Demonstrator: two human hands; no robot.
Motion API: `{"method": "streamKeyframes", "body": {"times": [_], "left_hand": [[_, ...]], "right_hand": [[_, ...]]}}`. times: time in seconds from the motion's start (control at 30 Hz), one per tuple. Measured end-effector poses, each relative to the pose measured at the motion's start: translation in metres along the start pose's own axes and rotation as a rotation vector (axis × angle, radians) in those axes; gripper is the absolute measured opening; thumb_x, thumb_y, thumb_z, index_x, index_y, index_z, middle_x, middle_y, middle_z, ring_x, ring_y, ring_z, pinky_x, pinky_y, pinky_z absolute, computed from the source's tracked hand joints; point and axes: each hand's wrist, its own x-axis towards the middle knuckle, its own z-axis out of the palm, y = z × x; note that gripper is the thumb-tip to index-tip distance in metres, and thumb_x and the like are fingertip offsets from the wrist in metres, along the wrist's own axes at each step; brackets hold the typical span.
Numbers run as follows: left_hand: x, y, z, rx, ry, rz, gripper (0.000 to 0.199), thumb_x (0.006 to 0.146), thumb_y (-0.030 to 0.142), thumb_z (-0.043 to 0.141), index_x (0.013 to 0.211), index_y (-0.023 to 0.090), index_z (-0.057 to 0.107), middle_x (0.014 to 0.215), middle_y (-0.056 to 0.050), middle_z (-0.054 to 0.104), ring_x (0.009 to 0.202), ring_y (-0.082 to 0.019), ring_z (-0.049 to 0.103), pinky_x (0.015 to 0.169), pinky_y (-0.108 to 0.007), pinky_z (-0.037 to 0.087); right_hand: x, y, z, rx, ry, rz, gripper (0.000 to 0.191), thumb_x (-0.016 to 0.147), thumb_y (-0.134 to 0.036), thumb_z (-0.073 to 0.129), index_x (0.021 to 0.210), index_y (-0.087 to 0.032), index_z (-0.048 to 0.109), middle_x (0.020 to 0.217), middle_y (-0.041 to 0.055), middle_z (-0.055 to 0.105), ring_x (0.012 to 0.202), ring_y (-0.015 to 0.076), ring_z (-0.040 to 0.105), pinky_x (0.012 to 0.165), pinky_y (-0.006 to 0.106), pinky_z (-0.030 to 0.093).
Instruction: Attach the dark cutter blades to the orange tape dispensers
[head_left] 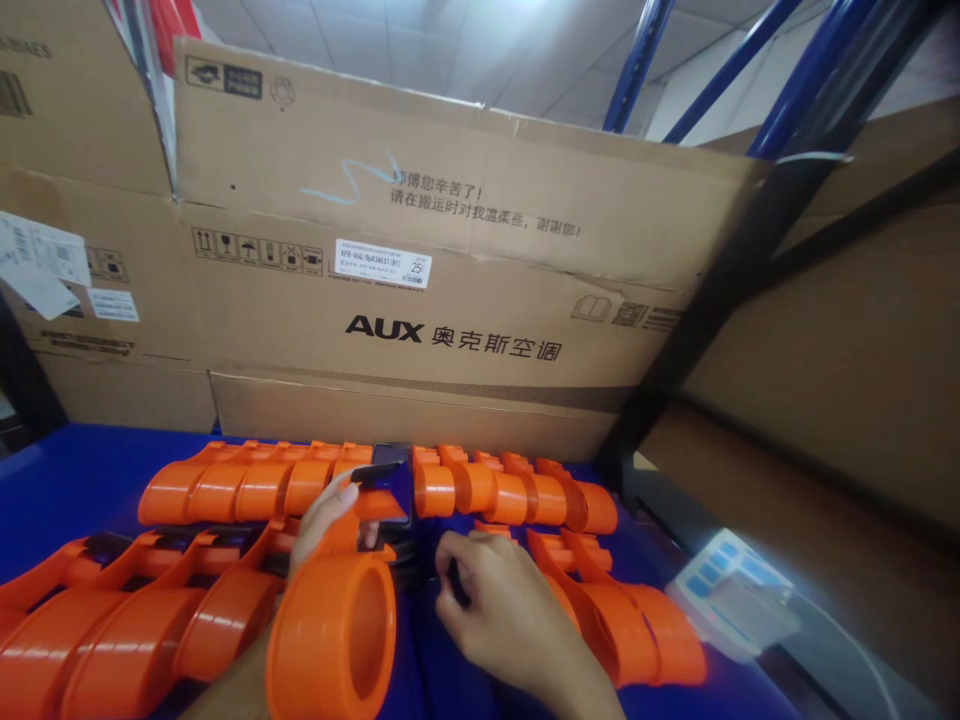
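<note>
My left hand (322, 515) is closed around the arm of an orange plastic ring holder (304, 645) that resembles a tape dispenser. Its wide hollow ring hangs toward me, and a dark blue piece (386, 478) shows at its upper end. Just to the right, my right hand (502, 600) has its fingers curled in, with a small black part (456, 582) partly visible between them. The two hands are apart. Behind them, a black stack of pieces (405, 560) is partly hidden by the held holder.
Similar orange holders stand in a back row (262, 490) and a front row (135, 640) on a blue surface (37, 490). More lie right of my right hand (622, 620). A cardboard box (450, 250) rises behind. A corded white device (739, 590) sits right, near a dark rack post (675, 370).
</note>
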Motion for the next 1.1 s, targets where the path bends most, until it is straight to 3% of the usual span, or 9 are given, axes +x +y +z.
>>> {"method": "streamKeyframes", "body": {"times": [0.13,0.23,0.37,0.43,0.57,0.77,0.93,1.1], "left_hand": [[0.001,-0.003,-0.004,0.087,-0.023,-0.012,0.041,0.076,0.041,0.081,0.109,0.020,0.067,0.059,0.002,0.068,0.044,-0.014,0.059,0.045,-0.021,0.045],[-0.003,-0.006,0.001,0.137,-0.080,0.009,0.050,0.080,0.047,0.078,0.119,0.020,0.060,0.054,0.002,0.065,0.041,-0.013,0.056,0.043,-0.020,0.041],[-0.013,-0.011,0.013,0.153,-0.081,0.034,0.057,0.080,0.049,0.079,0.124,0.021,0.057,0.051,0.003,0.062,0.040,-0.013,0.055,0.042,-0.018,0.037],[-0.017,-0.013,0.017,0.164,-0.086,0.043,0.055,0.081,0.047,0.078,0.125,0.022,0.057,0.054,0.003,0.063,0.043,-0.013,0.056,0.045,-0.020,0.040],[-0.020,-0.017,0.019,0.190,-0.150,0.029,0.045,0.082,0.042,0.079,0.119,0.024,0.060,0.071,0.002,0.065,0.048,-0.009,0.053,0.049,-0.020,0.043],[-0.017,-0.019,0.016,0.303,-0.245,0.007,0.035,0.085,0.041,0.078,0.112,0.022,0.065,0.071,0.004,0.060,0.043,-0.005,0.045,0.043,-0.018,0.034],[-0.015,-0.016,0.015,0.330,-0.254,0.028,0.035,0.084,0.039,0.080,0.111,0.020,0.067,0.060,0.008,0.050,0.039,-0.004,0.037,0.040,-0.018,0.030],[-0.016,-0.012,0.016,0.289,-0.231,0.014,0.035,0.082,0.039,0.081,0.107,0.019,0.067,0.053,0.009,0.050,0.038,-0.005,0.036,0.041,-0.018,0.029]], "right_hand": [[0.003,0.003,0.002,0.104,0.082,0.008,0.012,0.083,-0.011,0.058,0.083,-0.021,0.064,0.059,-0.0041,0.054,0.054,0.0136,0.052,0.052,0.024,0.029],[0.005,0.005,0.007,0.265,0.219,-0.037,0.011,0.095,-0.021,0.056,0.100,-0.020,0.065,0.060,-0.0048,0.055,0.053,0.0134,0.053,0.052,0.023,0.037],[0.008,0.003,0.016,0.351,0.375,-0.176,0.041,0.095,-0.028,0.064,0.135,-0.021,0.058,0.089,0.0027,0.073,0.067,0.0163,0.064,0.063,0.027,0.051],[0.009,0.001,0.020,0.336,0.447,-0.214,0.042,0.094,-0.026,0.066,0.135,-0.022,0.059,0.097,0.0054,0.075,0.074,0.0187,0.067,0.068,0.030,0.055],[0.010,0.001,0.023,0.268,0.558,-0.237,0.030,0.095,-0.026,0.064,0.125,-0.020,0.066,0.092,0.0078,0.075,0.081,0.0234,0.069,0.074,0.035,0.058],[0.010,0.007,0.028,0.213,0.540,-0.285,0.025,0.095,-0.020,0.058,0.119,-0.018,0.066,0.090,0.0080,0.074,0.078,0.0243,0.067,0.072,0.037,0.056],[0.011,0.009,0.032,0.184,0.485,-0.316,0.022,0.097,-0.018,0.054,0.114,-0.018,0.067,0.086,0.0079,0.072,0.077,0.0236,0.065,0.069,0.035,0.054],[0.012,0.009,0.032,0.201,0.494,-0.324,0.024,0.098,-0.020,0.054,0.118,-0.017,0.068,0.086,0.0090,0.072,0.078,0.0241,0.066,0.070,0.036,0.057]]}}
